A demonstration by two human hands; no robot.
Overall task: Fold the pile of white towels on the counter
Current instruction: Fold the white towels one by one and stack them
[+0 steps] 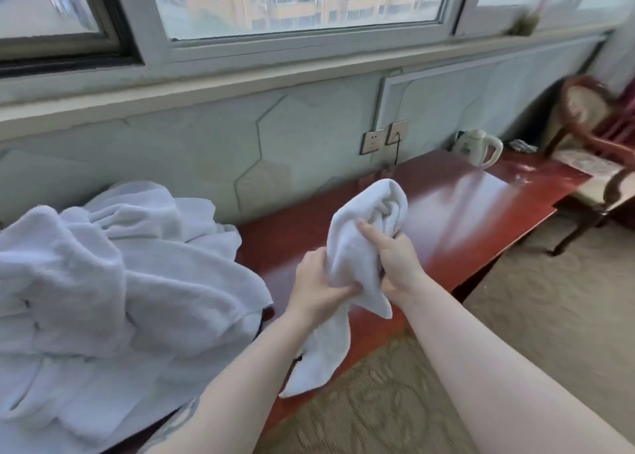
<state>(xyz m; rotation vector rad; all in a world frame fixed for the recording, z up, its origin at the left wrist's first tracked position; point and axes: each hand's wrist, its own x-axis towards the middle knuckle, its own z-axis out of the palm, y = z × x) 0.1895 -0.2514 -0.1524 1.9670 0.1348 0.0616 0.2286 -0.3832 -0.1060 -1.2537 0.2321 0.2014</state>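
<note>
Both hands (pixel 316 282) (pixel 395 264) grip one bunched towel (pixel 350 247) beside the pile (pixel 113 282).

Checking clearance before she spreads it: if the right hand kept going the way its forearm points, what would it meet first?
Probably just the towel the right hand already grips; beyond it, the wall, though depth is unclear.

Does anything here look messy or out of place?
Only the unfolded towel pile, spilling over the counter's front edge. Both hands, left and right, grip one bunched towel. The kettle stands upright.
</note>
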